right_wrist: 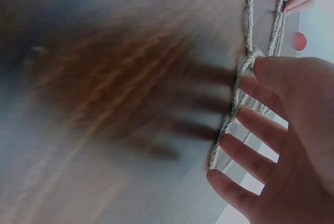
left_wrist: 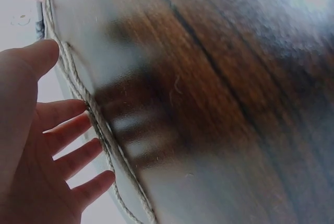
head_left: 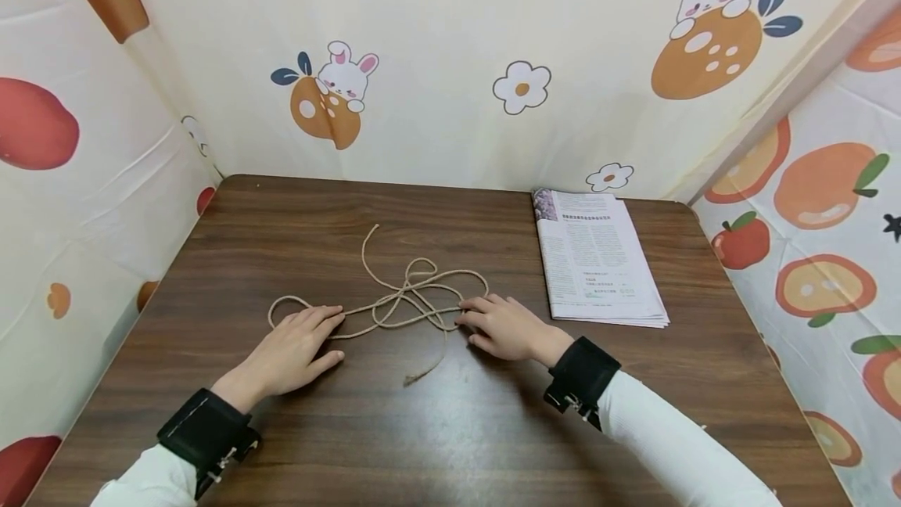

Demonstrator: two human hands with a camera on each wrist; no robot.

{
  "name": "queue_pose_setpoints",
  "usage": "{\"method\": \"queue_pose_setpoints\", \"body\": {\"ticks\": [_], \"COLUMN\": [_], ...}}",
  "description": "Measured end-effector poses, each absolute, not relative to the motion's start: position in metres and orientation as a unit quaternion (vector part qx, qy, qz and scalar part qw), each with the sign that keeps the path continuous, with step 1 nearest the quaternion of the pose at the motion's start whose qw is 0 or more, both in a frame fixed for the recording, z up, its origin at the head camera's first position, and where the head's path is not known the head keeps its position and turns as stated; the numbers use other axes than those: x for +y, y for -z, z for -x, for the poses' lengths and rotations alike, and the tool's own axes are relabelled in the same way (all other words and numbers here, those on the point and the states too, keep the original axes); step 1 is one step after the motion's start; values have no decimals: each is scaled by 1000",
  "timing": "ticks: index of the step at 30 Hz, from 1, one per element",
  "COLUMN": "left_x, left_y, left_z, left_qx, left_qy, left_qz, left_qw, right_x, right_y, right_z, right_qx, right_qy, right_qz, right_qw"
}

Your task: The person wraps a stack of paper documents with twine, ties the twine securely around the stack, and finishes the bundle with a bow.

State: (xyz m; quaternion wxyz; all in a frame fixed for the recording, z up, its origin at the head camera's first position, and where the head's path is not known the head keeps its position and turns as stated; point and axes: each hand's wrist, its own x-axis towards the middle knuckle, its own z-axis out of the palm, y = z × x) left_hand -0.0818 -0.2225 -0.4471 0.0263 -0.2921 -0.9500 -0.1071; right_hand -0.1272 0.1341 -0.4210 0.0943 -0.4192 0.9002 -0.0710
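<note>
Over my remote view, I find the rope lying in loose, crossed loops on the brown table, between the two hands. The left hand has its fingers nearly straight and spread, tips at the rope's left part, with nothing gripped. The right hand is likewise spread, fingertips at the right loops (how firmly they press, I cannot tell). Printed papers lie near, beyond this hand.
</note>
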Motion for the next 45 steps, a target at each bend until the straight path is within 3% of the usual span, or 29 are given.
{"method": "queue_pose_setpoints", "body": {"ticks": [6, 37, 45], "left_x": [-223, -206, -185], "left_y": [447, 446, 439], "left_z": [81, 81, 81], "left_qx": [-952, -939, -926], "left_qy": [109, 105, 108], "left_qz": [285, 325, 358], "left_qw": [9, 36, 52], "right_x": [154, 251, 247], "right_y": [426, 433, 428], "right_z": [116, 64, 76], "right_qx": [903, 941, 930], "right_qy": [85, 137, 140], "right_qz": [414, 309, 337], "right_qw": [78, 30, -51]}}
